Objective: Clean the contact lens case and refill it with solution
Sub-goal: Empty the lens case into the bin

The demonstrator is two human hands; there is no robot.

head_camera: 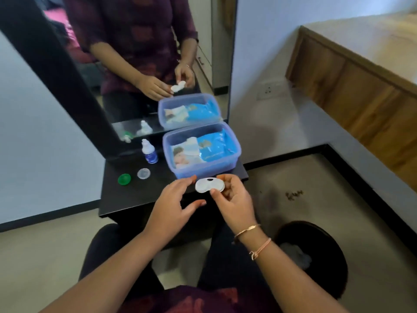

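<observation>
A tall dark-framed wall mirror (94,71) fills the upper left of the frame and reflects the person's torso and both hands. Below it, at centre, stands a small black glossy table (126,193), its far edge against the mirror. In the lower right corner a round black waste bin (325,251) sits on the floor with crumpled pale material inside.

On the right part of the table top rests a translucent blue rectangular plastic box (233,159), lidless, holding blue and white soft packets. Just left of the box stands a small white solution bottle with a blue label (149,152), upright, its nozzle uncapped as far as the blur allows.

Just below the frame's centre, the right hand (234,199) grips a white two-well contact lens case (209,185) above the table's near edge, thumb under the case's lower rim and fingers curled behind its right end; the flat pale face of the case is turned toward the camera. The left hand (173,199) is loosely open beside it, fingertips near the case's left end, thumb spread below; whether a fingertip touches the case I cannot tell, and it has hold of nothing.

On the left part of the table lie two loose screw caps, well apart from the case: a round green plastic cap (124,179) and, to its right, a round clear-white plastic cap (143,173).
</observation>
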